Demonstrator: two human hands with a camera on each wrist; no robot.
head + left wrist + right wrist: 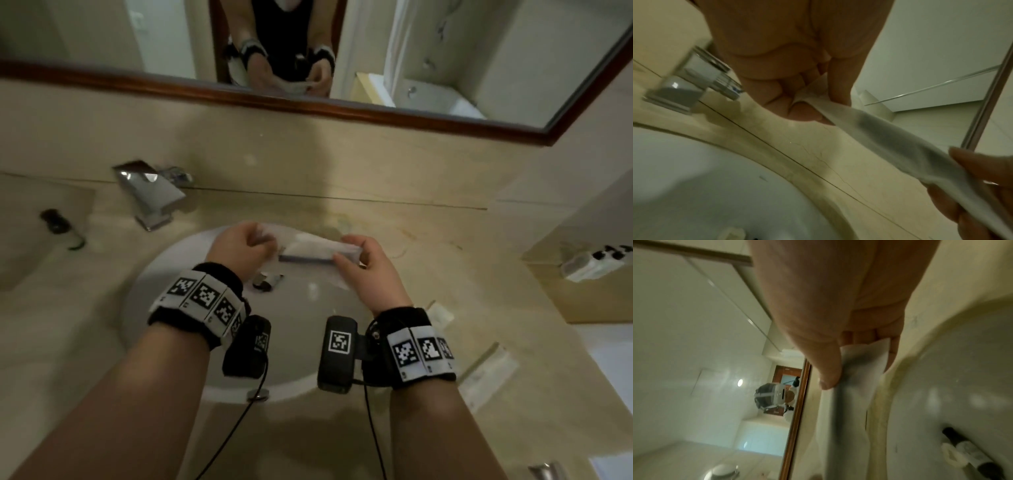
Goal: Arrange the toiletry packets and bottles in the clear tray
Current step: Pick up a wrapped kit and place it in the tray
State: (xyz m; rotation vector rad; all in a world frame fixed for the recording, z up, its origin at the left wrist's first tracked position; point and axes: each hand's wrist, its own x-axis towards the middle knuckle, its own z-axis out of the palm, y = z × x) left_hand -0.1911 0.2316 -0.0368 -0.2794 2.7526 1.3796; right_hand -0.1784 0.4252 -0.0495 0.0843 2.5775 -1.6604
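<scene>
Both hands hold one white toiletry packet [308,251] level above the sink basin [164,294]; a long dark strip shows through it. My left hand [255,241] pinches its left end, which the left wrist view shows as crumpled wrapper [813,91] between the fingertips. My right hand [346,257] pinches the right end, thumb [828,369] on top of the packet [857,386]. The clear tray [582,267] stands far right on the counter with small black-capped bottles [613,253] in it. Two flat packets [440,313] [489,377] lie on the counter right of the sink.
A chrome faucet [150,195] stands behind the basin at the left. A dark bottle [60,224] lies on the counter far left. The drain [269,281] sits under the held packet. A wood-framed mirror [308,106] spans the wall behind.
</scene>
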